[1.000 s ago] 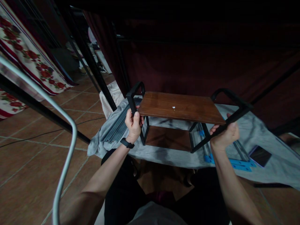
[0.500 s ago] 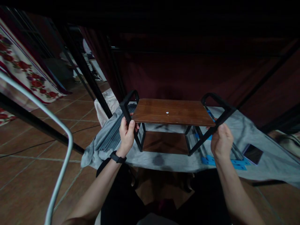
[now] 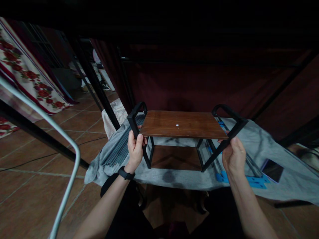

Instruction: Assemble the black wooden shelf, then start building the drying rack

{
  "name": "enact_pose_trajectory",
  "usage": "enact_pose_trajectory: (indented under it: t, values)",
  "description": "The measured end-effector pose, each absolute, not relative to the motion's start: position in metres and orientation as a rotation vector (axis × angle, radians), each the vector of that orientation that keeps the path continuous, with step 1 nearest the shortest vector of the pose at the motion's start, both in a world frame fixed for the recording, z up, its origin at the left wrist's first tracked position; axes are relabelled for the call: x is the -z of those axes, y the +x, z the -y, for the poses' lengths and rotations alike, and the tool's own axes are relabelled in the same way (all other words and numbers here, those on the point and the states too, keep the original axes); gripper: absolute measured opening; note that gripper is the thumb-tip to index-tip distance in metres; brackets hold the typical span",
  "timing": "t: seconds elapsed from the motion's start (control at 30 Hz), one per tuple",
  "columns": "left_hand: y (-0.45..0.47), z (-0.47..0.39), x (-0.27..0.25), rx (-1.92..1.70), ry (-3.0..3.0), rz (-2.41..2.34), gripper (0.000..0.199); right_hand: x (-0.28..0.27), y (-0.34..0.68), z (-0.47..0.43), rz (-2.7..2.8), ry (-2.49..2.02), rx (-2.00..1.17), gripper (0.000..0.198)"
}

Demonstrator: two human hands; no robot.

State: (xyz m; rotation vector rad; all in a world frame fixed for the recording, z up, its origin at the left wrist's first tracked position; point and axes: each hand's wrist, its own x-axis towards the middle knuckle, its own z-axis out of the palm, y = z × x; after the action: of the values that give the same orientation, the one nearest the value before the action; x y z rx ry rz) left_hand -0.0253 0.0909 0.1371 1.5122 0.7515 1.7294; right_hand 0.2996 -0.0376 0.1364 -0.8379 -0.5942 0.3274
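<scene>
A small two-tier shelf rack [image 3: 184, 123] stands in front of me, with brown wood-look boards and black metal side frames. A small white spot marks its top board. My left hand [image 3: 136, 146], with a black band at the wrist, grips the left side frame just below the top board. On the other side, my right hand [image 3: 233, 154] is closed around the right frame at about the same height. The lower board [image 3: 175, 157] sits between the frame legs. Some fingers of both hands are hidden behind the frame.
Grey cloth [image 3: 164, 179] covers the surface under the rack. Several grey rods [image 3: 119, 149] lie on the left; blue plastic pieces [image 3: 256, 182] and a phone [image 3: 272, 170] are on the right. A pale bent metal tube [image 3: 72, 142] crosses the left foreground, near black posts [image 3: 96, 79].
The whole scene sits slightly lower in the picture, as the camera has tilted up. Both hands keep their hold on the shelf rack, which shows little other movement.
</scene>
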Motion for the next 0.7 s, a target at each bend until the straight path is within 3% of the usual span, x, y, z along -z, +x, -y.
enact_pose_trajectory:
  t: [0.27, 0.5, 0.7]
  values:
    - [-0.022, -0.095, -0.144, -1.822, 1.386, -0.709, 0.038, -0.138, 0.294, 0.037, 0.537, -0.803, -0.404, 0.026]
    - [-0.019, -0.084, -0.137, -1.697, 1.496, -0.733, 0.043, -0.137, 0.311, 0.045, 0.479, -0.802, -0.351, 0.027]
    - [-0.032, -0.084, -0.139, -1.643, 1.445, -0.742, 0.036, -0.133, 0.328, 0.052, 0.594, -0.964, -0.29, 0.027]
